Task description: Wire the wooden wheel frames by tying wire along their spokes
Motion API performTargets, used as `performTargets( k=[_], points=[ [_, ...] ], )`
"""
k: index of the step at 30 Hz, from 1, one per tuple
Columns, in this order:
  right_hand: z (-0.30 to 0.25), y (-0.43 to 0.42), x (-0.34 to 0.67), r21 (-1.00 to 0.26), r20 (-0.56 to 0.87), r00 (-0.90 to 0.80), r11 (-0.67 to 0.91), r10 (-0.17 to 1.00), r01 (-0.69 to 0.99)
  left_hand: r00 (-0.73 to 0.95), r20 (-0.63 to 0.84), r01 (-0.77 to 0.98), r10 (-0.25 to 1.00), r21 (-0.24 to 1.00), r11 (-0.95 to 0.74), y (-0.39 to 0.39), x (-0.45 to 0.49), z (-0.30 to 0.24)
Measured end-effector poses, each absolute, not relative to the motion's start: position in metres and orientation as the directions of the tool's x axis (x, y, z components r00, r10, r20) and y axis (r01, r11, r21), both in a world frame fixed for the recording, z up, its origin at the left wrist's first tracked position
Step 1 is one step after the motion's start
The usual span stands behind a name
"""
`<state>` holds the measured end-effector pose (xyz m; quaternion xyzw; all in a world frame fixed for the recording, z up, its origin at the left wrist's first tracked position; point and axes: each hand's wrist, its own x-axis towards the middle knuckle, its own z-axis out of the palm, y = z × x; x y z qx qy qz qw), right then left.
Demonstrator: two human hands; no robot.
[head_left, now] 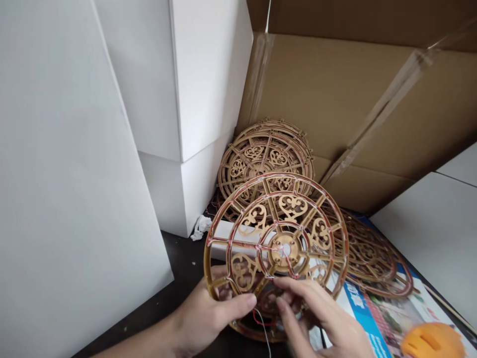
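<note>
My left hand [208,315] grips the lower rim of a round wooden fretwork wheel [278,233], held upright and threaded with thin red and white wire along its spokes and rim. My right hand [320,318] pinches at the wheel's lower spokes near the hub, thumb and fingers closed on the wire there. A loose end of red and white wire [263,323] hangs below the hands. Another similar wheel lies flat under the hands, mostly hidden.
A stack of similar wheels [265,154] leans on a large cardboard box [357,99]. More wheels [372,256] lie at the right on a printed sheet [376,318]. White boxes [186,99] stand left and behind. An orange object [432,342] sits at the bottom right.
</note>
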<state>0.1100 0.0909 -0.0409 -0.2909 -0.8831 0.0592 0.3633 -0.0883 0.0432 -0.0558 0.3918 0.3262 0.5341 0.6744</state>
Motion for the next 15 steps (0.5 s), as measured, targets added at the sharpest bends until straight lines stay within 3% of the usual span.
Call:
performTargets(
  k=[15],
  points=[
    [-0.0430, 0.0912, 0.1063, -0.314, 0.618, -0.539, 0.807, 0.573, 0.500, 0.213, -0.029, -0.473, 0.977, 0.871, 0.129, 0.0433, -0.0882, -0.0549]
  ],
)
